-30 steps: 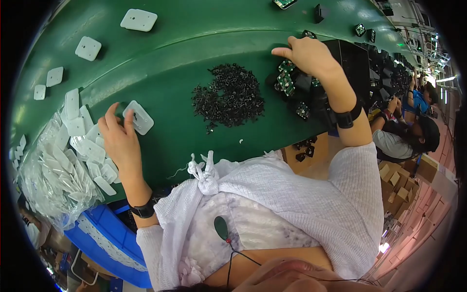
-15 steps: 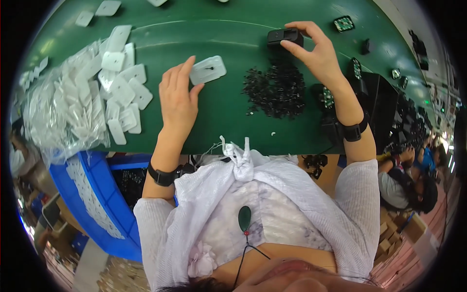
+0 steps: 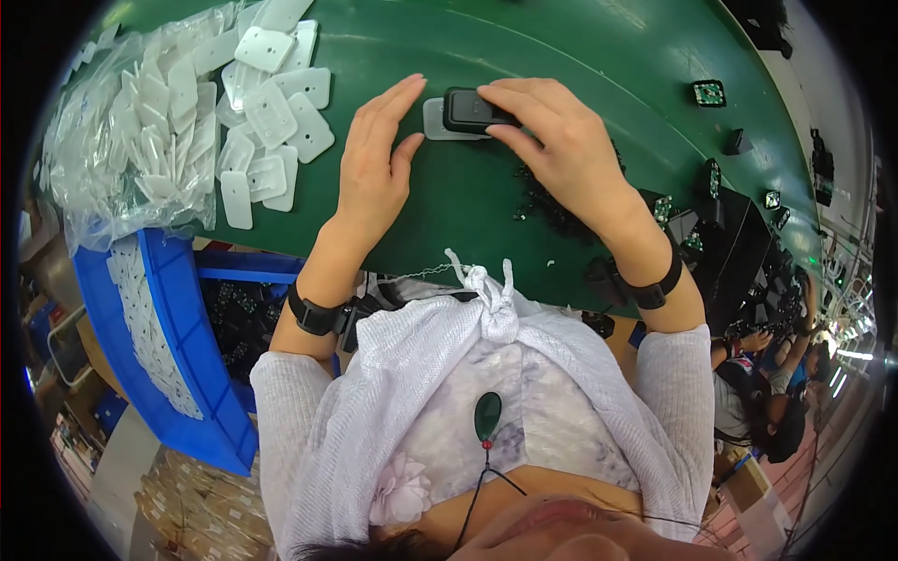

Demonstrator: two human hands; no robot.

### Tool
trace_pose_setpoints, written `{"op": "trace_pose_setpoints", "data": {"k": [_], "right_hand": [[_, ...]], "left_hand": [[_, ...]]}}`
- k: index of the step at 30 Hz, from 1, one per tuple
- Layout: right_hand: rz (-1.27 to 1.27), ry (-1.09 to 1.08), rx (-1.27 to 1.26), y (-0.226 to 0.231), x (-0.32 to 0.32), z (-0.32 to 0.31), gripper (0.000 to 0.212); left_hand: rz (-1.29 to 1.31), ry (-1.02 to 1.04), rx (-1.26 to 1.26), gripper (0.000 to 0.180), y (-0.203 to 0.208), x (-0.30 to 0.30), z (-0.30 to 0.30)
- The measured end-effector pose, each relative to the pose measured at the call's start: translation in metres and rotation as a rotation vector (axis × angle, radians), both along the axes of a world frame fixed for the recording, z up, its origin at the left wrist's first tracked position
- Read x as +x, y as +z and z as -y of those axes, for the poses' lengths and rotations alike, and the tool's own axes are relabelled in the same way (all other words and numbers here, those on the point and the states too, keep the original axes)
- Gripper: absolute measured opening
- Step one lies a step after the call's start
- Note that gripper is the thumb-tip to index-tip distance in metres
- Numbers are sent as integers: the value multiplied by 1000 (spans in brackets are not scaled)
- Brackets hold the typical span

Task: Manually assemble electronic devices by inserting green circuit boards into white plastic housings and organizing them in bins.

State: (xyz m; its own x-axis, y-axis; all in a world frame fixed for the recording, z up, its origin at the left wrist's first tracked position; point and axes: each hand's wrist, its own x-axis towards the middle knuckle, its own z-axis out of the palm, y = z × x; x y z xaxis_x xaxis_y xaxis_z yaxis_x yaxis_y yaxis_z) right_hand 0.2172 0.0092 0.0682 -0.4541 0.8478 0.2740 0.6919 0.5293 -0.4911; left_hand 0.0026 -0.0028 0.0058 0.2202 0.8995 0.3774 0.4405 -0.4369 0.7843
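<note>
My right hand [image 3: 557,136] grips a small black plastic box [image 3: 467,109] by its right side, thumb below and fingers above. The box is over a white plastic plate [image 3: 434,121] on the green table, covering most of it; whether the two touch I cannot tell. Just left of the plate is my left hand [image 3: 376,164], holding nothing, with its fingers stretched out and its thumb apart. Partly hidden under my right hand and forearm lies a pile of tiny black parts [image 3: 552,208].
Many white plates [image 3: 271,112] lie loose at the left, spilling from a clear plastic bag [image 3: 140,140]. Below the table's left edge stands a blue bin [image 3: 192,365]. Black housings and circuit boards [image 3: 709,93] are at the right. Other people [image 3: 762,402] are beyond.
My right hand has carried the black box leftward, from above the pile of black parts to over the white plate. My left hand no longer reaches the plate's edge. The whole view has shifted.
</note>
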Motion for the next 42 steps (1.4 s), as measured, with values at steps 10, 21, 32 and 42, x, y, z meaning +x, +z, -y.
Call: {"op": "trace_pose_setpoints", "data": {"k": [10,21,32,42], "right_hand": [[113,86,-35,-11,-22,-5,31],[56,-18,75,-26,-26,5,40],[-812,-122,-820,0,-15,-13,41],[-751,-204,-618,0,-26,3,42]], "left_hand": [[-157,-78,9,50,-7,-8,1],[-444,-84,112,51,1,-5,6],[311,14,-505,35,10,2,7],[756,-149,-840,35,16,22,17]]}}
